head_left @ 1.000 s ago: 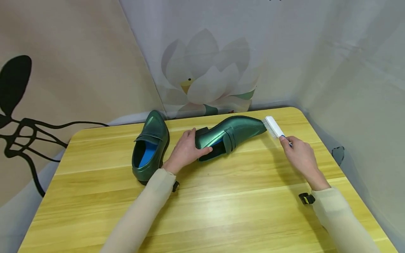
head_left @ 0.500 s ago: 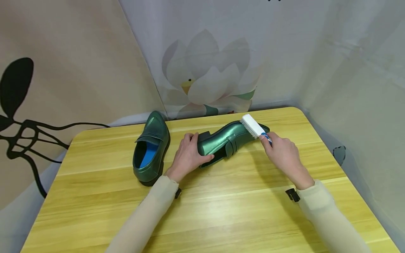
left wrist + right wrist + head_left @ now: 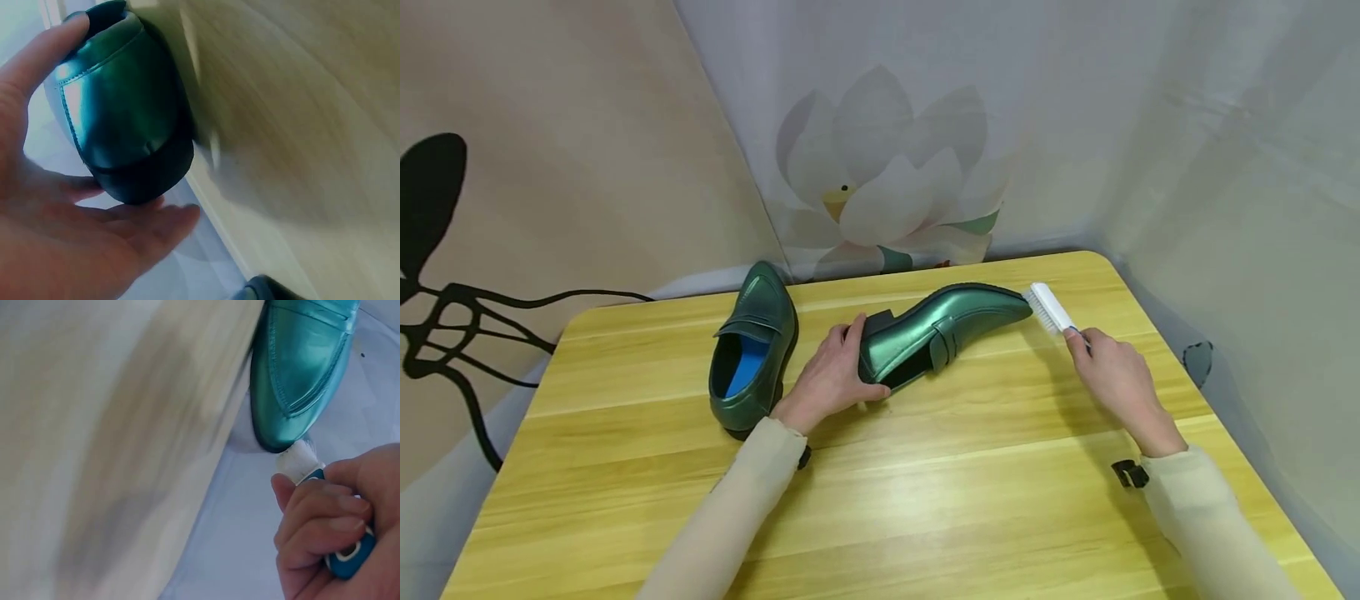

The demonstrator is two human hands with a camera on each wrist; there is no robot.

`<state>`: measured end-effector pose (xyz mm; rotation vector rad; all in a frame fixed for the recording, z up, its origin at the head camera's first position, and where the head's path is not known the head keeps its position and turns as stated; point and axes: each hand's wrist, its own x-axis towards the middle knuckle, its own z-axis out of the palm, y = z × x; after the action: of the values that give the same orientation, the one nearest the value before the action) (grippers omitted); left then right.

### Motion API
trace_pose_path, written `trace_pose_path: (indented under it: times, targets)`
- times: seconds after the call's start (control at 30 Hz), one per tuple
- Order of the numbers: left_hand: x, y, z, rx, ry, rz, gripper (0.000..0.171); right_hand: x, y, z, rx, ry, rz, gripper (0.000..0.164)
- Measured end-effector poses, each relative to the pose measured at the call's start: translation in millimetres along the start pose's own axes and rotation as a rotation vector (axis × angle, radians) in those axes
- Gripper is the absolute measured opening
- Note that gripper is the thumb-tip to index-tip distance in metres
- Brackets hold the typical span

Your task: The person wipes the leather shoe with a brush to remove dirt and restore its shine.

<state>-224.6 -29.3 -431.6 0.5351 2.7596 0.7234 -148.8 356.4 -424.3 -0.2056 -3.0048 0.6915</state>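
Note:
A shiny green loafer (image 3: 917,335) lies on its side at the back middle of the table, toe to the right. My left hand (image 3: 829,373) grips its heel end, thumb at the opening and fingers around the heel, as the left wrist view shows on the shoe's back (image 3: 125,106). In my right hand (image 3: 1116,375) is a white brush (image 3: 1049,307) with a blue-and-white handle (image 3: 350,559), fingers curled round it. Its bristles are right at the loafer's toe (image 3: 281,434). The second green loafer (image 3: 752,354), with a blue insole, stands upright left of my left hand.
Both shoes are on a light wooden table (image 3: 925,500) whose back edge runs close behind them. Pale curtains (image 3: 880,167) printed with a flower hang behind and to the right. A black strap sits at each sleeve cuff.
The brush moved left onto the loafer's upper, then back right to the toe. My left hand and the held loafer shifted slightly; the standing loafer stays in place.

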Motion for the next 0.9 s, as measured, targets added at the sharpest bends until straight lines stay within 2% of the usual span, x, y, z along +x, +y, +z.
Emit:
trace_pose_path:
  times: [0.1, 0.33, 0.43, 0.53, 0.77, 0.9]
  targets:
    - [0.6, -2.1, 3.4, -0.032, 0.0, 0.003, 0.123, 3.7, -12.7, 2.1, -0.003, 0.016, -0.028, 0.06]
    - [1.8, 2.9, 10.4, -0.047, 0.067, 0.026, 0.123, 11.3, -62.2, 15.1, -0.027, 0.056, -0.127, 0.053]
    - [0.7, 6.2, 12.5, -0.045, 0.081, 0.024, 0.121, 10.9, -72.4, 20.2, -0.05, 0.07, -0.156, 0.051]
    - [-0.9, 7.5, 13.8, -0.037, 0.099, 0.015, 0.12, 10.2, -69.8, 19.1, -0.05, 0.084, -0.152, 0.051]
    - [-6.2, 6.6, 13.1, -0.035, 0.15, 0.01, 0.121, 12.4, -38.9, 11.6, -0.001, 0.108, -0.081, 0.055]
    - [-9.1, 8.0, 12.7, -0.045, 0.189, 0.035, 0.12, 12.7, -40.6, 13.2, -0.002, 0.115, -0.11, 0.053]
